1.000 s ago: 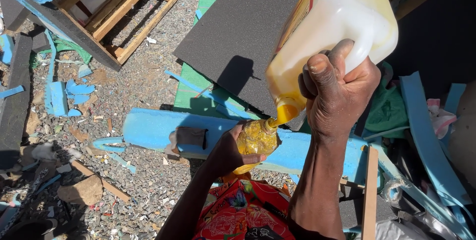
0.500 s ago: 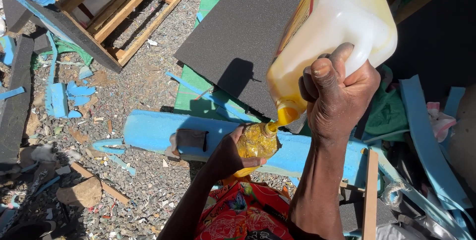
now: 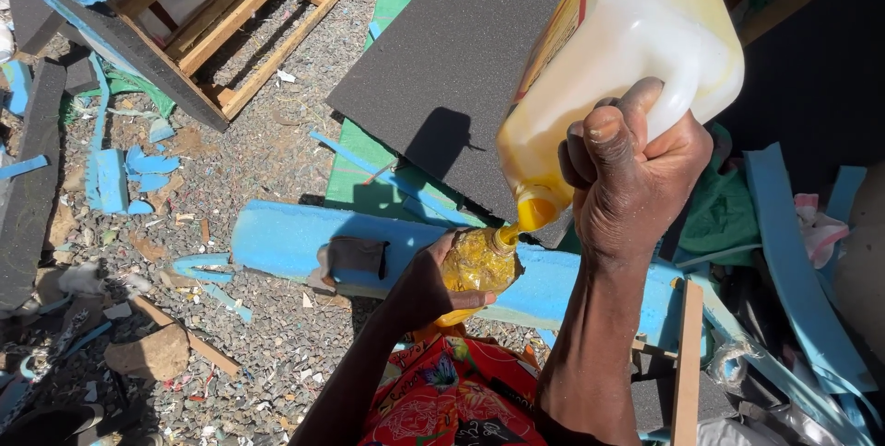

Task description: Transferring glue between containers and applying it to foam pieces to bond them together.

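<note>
Far left of both hands, a grey foam slab [image 3: 26, 188] lies on the gravel ground [image 3: 267, 170] among blue foam scraps [image 3: 115, 179]. Above it and well left of the left hand's grip, a wooden frame [image 3: 244, 27] rests tilted on the ground. A flat stone [image 3: 147, 352] and a thin wooden stick [image 3: 189, 340] lie low to the left of the left forearm.

A long blue foam block [image 3: 286, 239] runs across just behind the left hand, with a small dark scrap [image 3: 355, 257] on it.

The left hand [image 3: 426, 282] has its grip closed around a small clear bottle [image 3: 475, 264] holding yellow liquid; thumb and fingers wrap its body, and the neck points up and to the right. Directly below this grip is red patterned cloth [image 3: 452, 391].

Above and behind both grips, a large dark grey sheet [image 3: 442, 68] lies over a green mat [image 3: 355, 174].

The right hand [image 3: 636, 174] has its grip closed on the lower part of a large translucent jug [image 3: 627, 59] of yellow liquid. The jug is tipped steeply down to the left, and its yellow spout [image 3: 533, 214] sits just above the bottle's neck; whether they touch cannot be told.

Right of the right grip lie green cloth [image 3: 728, 202], blue foam strips [image 3: 784, 243] and a narrow wooden slat [image 3: 687, 363] beside the right forearm.
</note>
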